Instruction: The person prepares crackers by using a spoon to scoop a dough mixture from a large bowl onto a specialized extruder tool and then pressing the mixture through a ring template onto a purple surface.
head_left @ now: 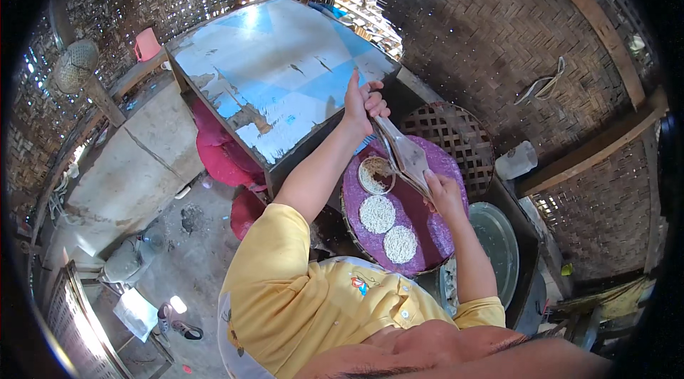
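Observation:
My left hand (365,102) is closed around the upper end of a flat greyish wedge-shaped piece (408,156) with layered edges, its thumb pointing up. At the lower end of the piece, my right hand (444,195) pinches its edge. I cannot make out what kind of thing it is. Below it lies a round tray covered in purple (432,254). On the tray are two white grainy discs, the middle one (377,214) and the nearest one (400,244). Farther up sits a pale-rimmed ring (363,181) with brown matter inside, partly hidden behind the piece.
A table with a peeling blue-and-white top (285,58) stands at the far left of the tray. Behind the tray leans a woven basket (456,130). A large greenish basin (499,243) and a translucent container (516,160) are on the right. Red plastic chairs (217,147) stand at the left.

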### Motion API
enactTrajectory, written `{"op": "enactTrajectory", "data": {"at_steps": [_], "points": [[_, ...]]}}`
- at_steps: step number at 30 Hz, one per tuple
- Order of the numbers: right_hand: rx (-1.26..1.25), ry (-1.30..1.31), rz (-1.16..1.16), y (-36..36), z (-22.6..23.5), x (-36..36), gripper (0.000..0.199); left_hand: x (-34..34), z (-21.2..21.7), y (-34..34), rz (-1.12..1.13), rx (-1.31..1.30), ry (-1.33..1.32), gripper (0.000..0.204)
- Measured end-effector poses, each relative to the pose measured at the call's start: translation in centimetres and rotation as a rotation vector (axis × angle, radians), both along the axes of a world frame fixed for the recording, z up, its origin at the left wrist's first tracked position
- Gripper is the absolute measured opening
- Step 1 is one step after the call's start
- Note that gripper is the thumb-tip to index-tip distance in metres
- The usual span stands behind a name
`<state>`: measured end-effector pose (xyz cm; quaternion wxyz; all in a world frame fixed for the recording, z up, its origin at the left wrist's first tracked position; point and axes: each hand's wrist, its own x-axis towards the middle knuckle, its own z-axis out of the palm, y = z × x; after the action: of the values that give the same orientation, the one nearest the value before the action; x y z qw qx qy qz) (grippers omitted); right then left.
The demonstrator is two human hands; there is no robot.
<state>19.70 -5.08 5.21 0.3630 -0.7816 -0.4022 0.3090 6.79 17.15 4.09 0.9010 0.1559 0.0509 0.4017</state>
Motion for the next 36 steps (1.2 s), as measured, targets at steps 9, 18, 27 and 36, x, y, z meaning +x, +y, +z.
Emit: {"op": "enactTrajectory", "data": {"at_steps": [9, 18, 27, 36], "points": [[0.072, 0.201, 0.04, -1.8, -0.7, 0.2, 0.039, -0.6, 2.7, -2.7, -0.097, 0.028, 0.002, 0.066], [0.252, 0.273, -0.048, -2.4, 0.4, -0.8, 0.035, -0.3, -4.9, -3.8, -0.322, 1.018, 1.081, 0.054], [0.409, 0.339, -0.152, -6.0, 2.0, -3.6, 0.035, -0.8, 2.6, -11.7, 0.64, 1.739, 0.911, 0.038], [0.65, -0.784, -0.219, -11.1, 11.4, -3.8, 0.042, 3.2, 4.3, -21.2, 0.814, 2.092, 0.481, 0.024]]}}
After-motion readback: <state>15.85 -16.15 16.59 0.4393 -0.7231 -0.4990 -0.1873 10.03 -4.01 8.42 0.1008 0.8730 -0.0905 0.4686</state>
